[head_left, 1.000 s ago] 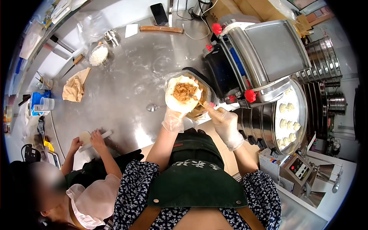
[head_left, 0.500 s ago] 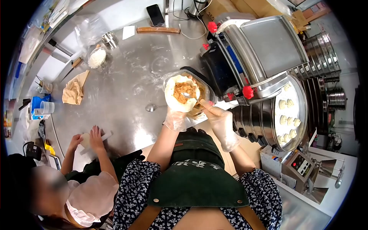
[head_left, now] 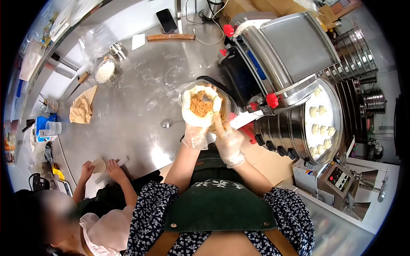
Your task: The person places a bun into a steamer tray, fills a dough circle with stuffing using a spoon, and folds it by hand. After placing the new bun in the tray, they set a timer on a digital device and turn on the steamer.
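My left hand [head_left: 196, 137], in a clear plastic glove, holds up a round dough wrapper [head_left: 187, 112] with its edge curling upward. Crumbly orange-brown filling [head_left: 200, 107] lies in the middle of it. My gloved right hand [head_left: 228, 143] is closed at the wrapper's lower right edge, on a spoon whose greyish bowl [head_left: 207, 98] shows in the filling; its handle is mostly hidden. Behind the wrapper is a plastic-lined container [head_left: 228, 100], partly covered by my hands. Another spoon [head_left: 166, 123] lies on the steel table to the left.
A co-worker's hands [head_left: 114, 170] hold a flat dough round [head_left: 99, 165] at the lower left. A dough roller machine [head_left: 273, 55] stands at right, beside stacked steamers [head_left: 279, 134] topped with small buns [head_left: 315, 129]. A flour bowl [head_left: 105, 71], knife [head_left: 79, 84] and phone [head_left: 166, 20] lie farther back.
My right hand has moved left, closer against the wrapper's edge. The spoon's bowl has shifted toward the far side of the filling. The view has shifted slightly.
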`<act>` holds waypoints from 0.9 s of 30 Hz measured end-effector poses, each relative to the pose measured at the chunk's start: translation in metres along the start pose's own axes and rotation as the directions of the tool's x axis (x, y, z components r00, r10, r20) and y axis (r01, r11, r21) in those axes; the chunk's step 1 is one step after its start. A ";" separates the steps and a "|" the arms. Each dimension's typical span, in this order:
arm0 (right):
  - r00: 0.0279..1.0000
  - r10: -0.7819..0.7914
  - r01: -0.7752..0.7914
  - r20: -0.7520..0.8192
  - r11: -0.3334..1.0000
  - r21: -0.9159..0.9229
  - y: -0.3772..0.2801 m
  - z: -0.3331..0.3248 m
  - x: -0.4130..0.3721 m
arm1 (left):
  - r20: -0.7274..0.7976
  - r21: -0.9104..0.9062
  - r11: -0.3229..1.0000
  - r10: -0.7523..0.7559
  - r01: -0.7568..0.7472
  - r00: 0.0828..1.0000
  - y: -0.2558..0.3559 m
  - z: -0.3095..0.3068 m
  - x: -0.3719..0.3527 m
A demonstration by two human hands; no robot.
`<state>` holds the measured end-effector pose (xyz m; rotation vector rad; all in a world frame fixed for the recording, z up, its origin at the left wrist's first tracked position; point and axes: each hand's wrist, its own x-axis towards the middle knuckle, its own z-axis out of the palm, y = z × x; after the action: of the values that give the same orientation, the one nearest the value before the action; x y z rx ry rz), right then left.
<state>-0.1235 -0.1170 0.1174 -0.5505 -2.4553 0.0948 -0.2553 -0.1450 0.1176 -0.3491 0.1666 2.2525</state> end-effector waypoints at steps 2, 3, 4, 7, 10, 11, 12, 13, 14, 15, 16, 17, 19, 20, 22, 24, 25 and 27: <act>1.000 0.015 -0.014 -0.015 0.999 0.046 -0.009 -0.001 0.001 | 0.227 -0.146 0.979 -0.104 0.140 0.968 0.005 -0.036 0.016; 0.999 0.038 -0.036 -0.018 0.995 0.098 -0.009 -0.002 0.002 | 0.207 -0.149 0.982 -0.085 0.118 0.975 0.006 -0.044 0.018; 0.996 0.086 -0.087 0.012 0.987 0.132 -0.008 -0.003 0.002 | 0.187 -0.150 0.984 -0.066 0.095 0.980 0.006 -0.051 0.020; 0.976 0.211 -0.219 0.058 0.933 0.286 -0.002 -0.005 0.003 | -0.053 -0.052 0.999 -0.003 0.000 0.999 0.000 -0.014 0.009; 0.935 0.347 -0.332 0.074 0.780 0.531 0.000 -0.010 0.004 | -0.033 -0.113 0.992 -0.060 0.056 0.998 0.007 -0.013 0.008; 0.921 0.362 -0.374 0.142 0.725 0.578 0.001 -0.011 0.001 | -0.031 -0.116 0.991 -0.078 0.073 0.997 0.009 -0.014 0.008; 0.904 0.372 -0.417 0.209 0.667 0.618 0.001 -0.011 -0.001 | -0.028 -0.119 0.989 -0.096 0.092 0.995 0.011 -0.016 0.010; 0.885 0.377 -0.460 0.275 0.605 0.650 0.001 -0.011 -0.003 | -0.024 -0.121 0.986 -0.116 0.112 0.993 0.012 -0.018 0.011; 0.848 0.386 -0.529 0.364 0.575 0.623 0.000 -0.014 -0.002 | -0.015 -0.095 0.991 -0.096 0.094 0.995 0.011 -0.019 0.012; 0.854 0.397 -0.517 0.336 0.576 0.633 -0.001 -0.017 0.001 | -0.006 -0.069 0.995 -0.074 0.073 0.997 0.010 -0.020 0.012; 0.860 0.404 -0.504 0.312 0.576 0.644 -0.001 -0.022 0.008 | 0.003 -0.043 0.998 -0.048 0.048 0.999 0.011 -0.022 0.013; 0.863 0.413 -0.495 0.291 0.574 0.653 0.000 -0.027 0.013 | 0.047 0.091 0.995 0.037 -0.041 0.998 0.012 -0.024 0.011; 0.896 0.408 -0.417 0.172 0.646 0.639 0.017 -0.028 0.021 | 0.193 0.403 0.876 0.201 -0.264 0.960 0.014 -0.034 0.013; 0.907 0.355 -0.421 0.227 0.788 0.449 0.027 -0.030 0.025 | 0.280 0.551 0.734 0.285 -0.397 0.917 0.016 -0.044 0.016; 0.919 0.177 -0.234 0.353 0.964 0.128 0.051 -0.023 0.025 | 0.139 0.380 0.884 0.238 -0.274 0.961 0.031 -0.045 0.010; 0.892 -0.084 0.033 0.444 0.992 0.122 0.086 0.016 0.001 | 0.146 0.394 0.863 0.280 -0.315 0.949 0.042 -0.042 0.001; 0.840 -0.124 0.069 0.529 0.990 0.123 0.093 0.034 -0.003 | 0.152 0.436 0.822 0.334 -0.367 0.930 0.046 -0.040 -0.003; 0.708 -0.195 0.139 0.679 0.981 0.137 0.101 0.057 0.000 | 0.094 0.354 0.875 0.319 -0.331 0.943 0.056 -0.040 -0.009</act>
<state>-0.1200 -0.0217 0.0514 -0.2697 -3.2085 0.3819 -0.2850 -0.1973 0.0827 -0.0854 0.6640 2.4897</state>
